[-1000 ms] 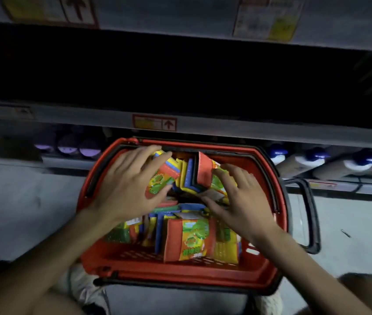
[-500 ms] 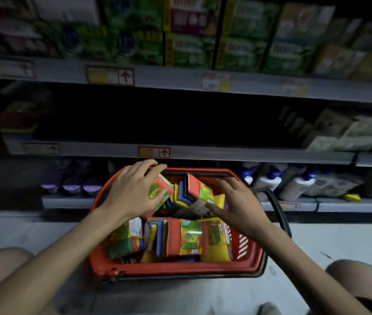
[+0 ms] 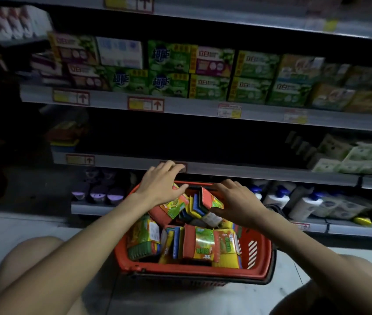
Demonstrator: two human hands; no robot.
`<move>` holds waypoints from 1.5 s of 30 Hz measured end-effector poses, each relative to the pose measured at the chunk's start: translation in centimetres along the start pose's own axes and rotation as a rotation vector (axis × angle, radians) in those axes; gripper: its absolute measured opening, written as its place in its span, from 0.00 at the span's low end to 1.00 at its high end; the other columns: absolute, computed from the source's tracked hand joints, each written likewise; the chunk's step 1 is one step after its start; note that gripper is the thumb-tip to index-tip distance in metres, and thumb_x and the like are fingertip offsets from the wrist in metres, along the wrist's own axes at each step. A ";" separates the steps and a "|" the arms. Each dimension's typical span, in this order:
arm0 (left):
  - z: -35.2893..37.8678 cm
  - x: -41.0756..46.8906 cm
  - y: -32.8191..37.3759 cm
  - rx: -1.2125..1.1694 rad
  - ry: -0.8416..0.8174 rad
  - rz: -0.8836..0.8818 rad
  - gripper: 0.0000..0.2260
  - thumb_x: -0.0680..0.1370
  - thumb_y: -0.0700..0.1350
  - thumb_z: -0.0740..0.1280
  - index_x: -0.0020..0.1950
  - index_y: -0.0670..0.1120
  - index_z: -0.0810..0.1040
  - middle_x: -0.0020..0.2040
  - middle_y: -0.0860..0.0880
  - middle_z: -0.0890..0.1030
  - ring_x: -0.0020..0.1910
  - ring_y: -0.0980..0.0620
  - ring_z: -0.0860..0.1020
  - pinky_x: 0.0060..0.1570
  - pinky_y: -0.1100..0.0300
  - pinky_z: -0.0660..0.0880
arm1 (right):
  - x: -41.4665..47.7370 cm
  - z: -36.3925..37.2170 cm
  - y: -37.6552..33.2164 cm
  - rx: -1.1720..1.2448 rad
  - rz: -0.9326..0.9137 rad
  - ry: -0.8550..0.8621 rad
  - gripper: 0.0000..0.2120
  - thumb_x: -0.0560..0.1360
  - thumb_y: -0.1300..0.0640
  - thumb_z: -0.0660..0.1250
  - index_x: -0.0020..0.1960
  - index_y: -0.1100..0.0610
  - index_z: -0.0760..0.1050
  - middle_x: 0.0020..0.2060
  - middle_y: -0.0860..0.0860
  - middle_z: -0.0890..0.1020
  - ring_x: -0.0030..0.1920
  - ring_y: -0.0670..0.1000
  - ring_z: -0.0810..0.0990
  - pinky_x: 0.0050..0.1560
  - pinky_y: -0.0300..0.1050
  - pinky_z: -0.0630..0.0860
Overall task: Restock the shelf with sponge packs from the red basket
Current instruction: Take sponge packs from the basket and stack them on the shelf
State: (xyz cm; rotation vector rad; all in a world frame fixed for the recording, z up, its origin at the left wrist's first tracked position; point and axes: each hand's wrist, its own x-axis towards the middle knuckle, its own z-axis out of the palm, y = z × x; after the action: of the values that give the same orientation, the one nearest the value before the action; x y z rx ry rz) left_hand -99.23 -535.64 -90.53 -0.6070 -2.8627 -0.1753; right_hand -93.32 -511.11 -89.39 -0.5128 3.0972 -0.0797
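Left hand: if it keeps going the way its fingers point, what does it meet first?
Probably the front lip of the middle shelf. The left hand, over the red basket, points up and forward, its fingers already overlapping that edge and its price label. Depth is unclear; it might pass into the dark bay above.

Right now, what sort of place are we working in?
Most likely a shop's cleaning-goods aisle: tiered shelves with price tags, rows of boxed soap, and a red basket of sponge packs on the floor.

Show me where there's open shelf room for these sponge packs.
The middle shelf looks bare across its dark centre, between the stacked packs at its left end and the pale packages on the right, though its depth is too dark to see. The boxed shelf above and the bottle row below are crowded.
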 end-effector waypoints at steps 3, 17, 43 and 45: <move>1.6 -0.5 -0.6 -0.019 -0.086 -0.060 0.32 0.78 0.66 0.60 0.78 0.53 0.64 0.70 0.49 0.72 0.69 0.47 0.73 0.63 0.51 0.71 | 1.2 0.8 0.0 -0.016 -0.013 -0.063 0.38 0.77 0.35 0.66 0.81 0.49 0.59 0.70 0.54 0.71 0.68 0.56 0.72 0.64 0.51 0.74; 8.3 1.0 -3.9 -0.096 -0.338 -0.288 0.43 0.71 0.75 0.64 0.75 0.47 0.64 0.71 0.47 0.74 0.67 0.45 0.75 0.59 0.48 0.77 | 7.0 8.1 2.1 0.084 0.098 -0.151 0.36 0.75 0.38 0.69 0.76 0.52 0.63 0.70 0.52 0.72 0.66 0.56 0.75 0.57 0.52 0.79; 2.8 -0.2 -5.5 -0.897 -0.214 -0.573 0.37 0.65 0.54 0.83 0.70 0.52 0.73 0.61 0.50 0.76 0.57 0.52 0.78 0.57 0.58 0.75 | 7.2 7.8 -0.2 0.328 0.099 -0.200 0.51 0.64 0.40 0.79 0.76 0.60 0.58 0.65 0.56 0.69 0.66 0.60 0.72 0.63 0.57 0.74; 2.1 -0.5 -5.7 -0.969 -0.169 -0.611 0.30 0.68 0.52 0.81 0.67 0.50 0.75 0.59 0.50 0.77 0.55 0.54 0.78 0.51 0.62 0.74 | 7.4 7.8 -0.6 0.293 0.062 -0.256 0.59 0.65 0.39 0.79 0.82 0.55 0.48 0.71 0.57 0.67 0.70 0.61 0.70 0.67 0.58 0.72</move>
State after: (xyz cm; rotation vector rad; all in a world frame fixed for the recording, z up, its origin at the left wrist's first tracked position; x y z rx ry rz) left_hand -101.48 -540.67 -93.12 0.1859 -2.8689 -1.7090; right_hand -100.07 -514.47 -97.09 -0.3814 2.7816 -0.4234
